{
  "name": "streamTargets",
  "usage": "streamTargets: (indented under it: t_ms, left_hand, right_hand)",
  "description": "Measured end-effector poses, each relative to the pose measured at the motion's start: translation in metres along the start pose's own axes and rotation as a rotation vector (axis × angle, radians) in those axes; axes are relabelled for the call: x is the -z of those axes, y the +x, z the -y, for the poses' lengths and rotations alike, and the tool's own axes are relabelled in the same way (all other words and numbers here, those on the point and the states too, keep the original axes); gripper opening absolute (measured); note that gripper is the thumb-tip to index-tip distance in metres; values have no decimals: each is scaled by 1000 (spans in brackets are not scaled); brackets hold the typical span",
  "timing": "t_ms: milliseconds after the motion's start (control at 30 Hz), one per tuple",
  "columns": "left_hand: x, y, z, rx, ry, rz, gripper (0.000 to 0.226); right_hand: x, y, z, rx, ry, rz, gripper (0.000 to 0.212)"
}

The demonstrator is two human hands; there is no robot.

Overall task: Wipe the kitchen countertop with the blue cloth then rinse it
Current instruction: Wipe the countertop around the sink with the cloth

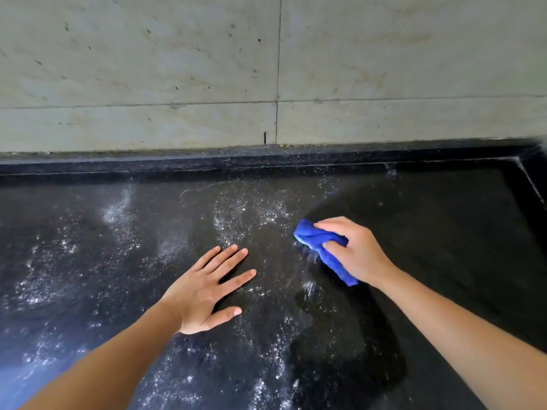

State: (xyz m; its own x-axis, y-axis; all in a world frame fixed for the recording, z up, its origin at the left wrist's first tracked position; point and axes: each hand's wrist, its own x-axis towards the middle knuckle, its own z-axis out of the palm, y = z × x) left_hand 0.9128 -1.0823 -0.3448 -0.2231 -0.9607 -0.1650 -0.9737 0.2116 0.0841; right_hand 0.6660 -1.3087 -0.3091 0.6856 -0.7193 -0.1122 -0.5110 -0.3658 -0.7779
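Seen from above, the right hand [353, 250] grips a bunched blue cloth [324, 247] against the black kitchen countertop [444, 232], fingers and thumb curled around the fabric. One end of the cloth sticks out past the fingertips toward the wall; the other trails out from under the palm toward the near edge. We see the left hand [204, 291] laid flat on the stone just to the left of the cloth, fingers straight and slightly spread, holding nothing.

White powdery residue [251, 214] speckles much of the surface (thickest between the two hands and across the left half). The patch to the right of the cloth and a band running toward us under the right forearm look darker and free of specks; whether that area is wet we cannot tell from this wide-angle view.

Along the back runs a raised black stone lip [207, 164], meeting a second lip at the far right corner. Above it stands a pale tiled wall [148, 69], marked with small dark spots and thin grout lines.
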Motion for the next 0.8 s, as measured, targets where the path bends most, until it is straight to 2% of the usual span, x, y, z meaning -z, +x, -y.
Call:
streamTargets:
  t_ms: [67, 133, 167, 233, 267, 300, 400, 467, 500, 533, 567, 600, 733, 800]
  left_hand:
    - [-1, 1, 0, -1, -3, -7, 68]
    - [-3, 1, 1, 0, -3, -16, 68]
    - [-4, 1, 2, -2, -3, -20, 68]
    - [-5, 1, 3, -3, -7, -28, 68]
    - [-6, 2, 3, -3, -8, -27, 69]
    - [-6, 2, 3, -2, -7, -25, 69]
    - [-4, 2, 2, -1, -1, -19, 69]
    - [-2, 2, 1, 3, 3, -4, 70]
    - [-1, 1, 0, 9, 6, 1, 70]
    - [0, 1, 0, 12, 10, 8, 70]
    - [0, 2, 0, 14, 14, 14, 70]
    - [1, 2, 0, 16, 15, 19, 70]
    - [2, 2, 0, 18, 16, 20, 71]
    - [2, 3, -1, 18, 14, 22, 71]
  right_hand:
    - [38, 26, -21, -186, -14, -307, 36]
    - [78, 59, -50, -395, -151, -617, 37]
    - [90, 74, -59, -552, -218, -671, 38]
    - [88, 99, -64, -821, -301, -662, 42]
    - [78, 107, -57, -852, -359, -649, 42]
    - [63, 111, -50, -805, -413, -642, 43]
    - [15, 98, -28, -459, -482, -535, 46]
    - [3, 82, -21, -159, -425, -346, 45]
    - [4, 77, -20, -54, -334, -248, 44]
    - [11, 74, -19, -36, -197, -157, 42]
    - [19, 71, -17, -81, -57, -115, 41]
    - [29, 71, -19, -150, 25, -174, 40]
    - [74, 86, -47, -630, 169, -838, 37]
    - [71, 107, -46, -754, 183, -910, 41]
